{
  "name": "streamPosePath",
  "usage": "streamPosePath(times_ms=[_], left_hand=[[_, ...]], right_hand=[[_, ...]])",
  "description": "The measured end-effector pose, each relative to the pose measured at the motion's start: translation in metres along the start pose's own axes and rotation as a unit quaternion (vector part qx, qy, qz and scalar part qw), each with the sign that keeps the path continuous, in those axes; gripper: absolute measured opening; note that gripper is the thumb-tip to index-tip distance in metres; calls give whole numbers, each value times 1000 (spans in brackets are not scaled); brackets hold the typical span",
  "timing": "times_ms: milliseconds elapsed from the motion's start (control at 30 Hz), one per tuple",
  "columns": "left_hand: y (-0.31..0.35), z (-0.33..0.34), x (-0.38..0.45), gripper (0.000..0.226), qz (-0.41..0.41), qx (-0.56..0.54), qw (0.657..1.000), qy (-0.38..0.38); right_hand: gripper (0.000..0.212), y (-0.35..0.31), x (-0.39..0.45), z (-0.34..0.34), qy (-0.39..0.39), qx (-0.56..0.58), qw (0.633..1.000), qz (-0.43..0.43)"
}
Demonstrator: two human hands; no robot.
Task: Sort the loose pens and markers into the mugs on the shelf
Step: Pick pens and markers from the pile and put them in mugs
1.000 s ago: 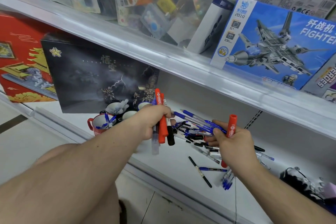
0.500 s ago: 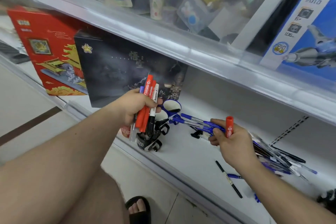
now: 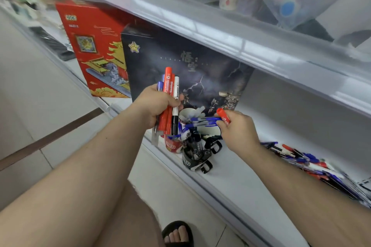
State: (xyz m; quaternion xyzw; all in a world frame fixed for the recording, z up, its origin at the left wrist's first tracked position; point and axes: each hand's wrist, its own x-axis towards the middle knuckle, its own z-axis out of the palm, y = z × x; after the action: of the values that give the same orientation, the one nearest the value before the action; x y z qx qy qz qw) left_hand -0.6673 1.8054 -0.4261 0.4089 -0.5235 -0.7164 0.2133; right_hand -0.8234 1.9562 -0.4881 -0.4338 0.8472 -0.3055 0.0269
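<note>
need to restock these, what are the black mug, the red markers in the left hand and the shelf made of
Black mug: probably glazed ceramic; it shines and has a thick looped handle, though plastic is possible.
Red markers: likely plastic; smooth, glossy barrels with printed labels, gripped by the left hand.
Shelf: seems white painted metal; flat, smooth, faintly reflective, with a clear plastic-looking strip along the front edge.

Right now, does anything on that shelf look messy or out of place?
Yes: a heap of loose pens and markers sprawls across the white shelf right of the mugs, lying crisscross instead of standing in them.
</note>
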Motion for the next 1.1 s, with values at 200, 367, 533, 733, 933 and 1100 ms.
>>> streamPosePath(times_ms=[200, 367, 533, 733, 933, 1100], left_hand=[[-3, -20, 7, 34, 3, 22, 999, 42], [-3, -31, 13, 36, 2, -8, 999, 52], [-6, -30, 19, 39, 6, -24, 999, 38], [-9, -26, 24, 40, 9, -17, 1000, 21], [-13, -26, 23, 37, 3, -1, 1000, 6], [-10, -19, 18, 32, -10, -37, 998, -43]], right_hand=[[33, -14, 35, 40, -97, -111, 985, -92], [42, -19, 51, 60, -140, -134, 971, -139], [54, -14, 60, 92, -183, -194, 952, -154], [31, -11, 67, 137, -210, -218, 952, -54], [27, -7, 68, 137, -208, -202, 956, 36], [25, -22, 55, 67, -162, 377, 846, 340]])
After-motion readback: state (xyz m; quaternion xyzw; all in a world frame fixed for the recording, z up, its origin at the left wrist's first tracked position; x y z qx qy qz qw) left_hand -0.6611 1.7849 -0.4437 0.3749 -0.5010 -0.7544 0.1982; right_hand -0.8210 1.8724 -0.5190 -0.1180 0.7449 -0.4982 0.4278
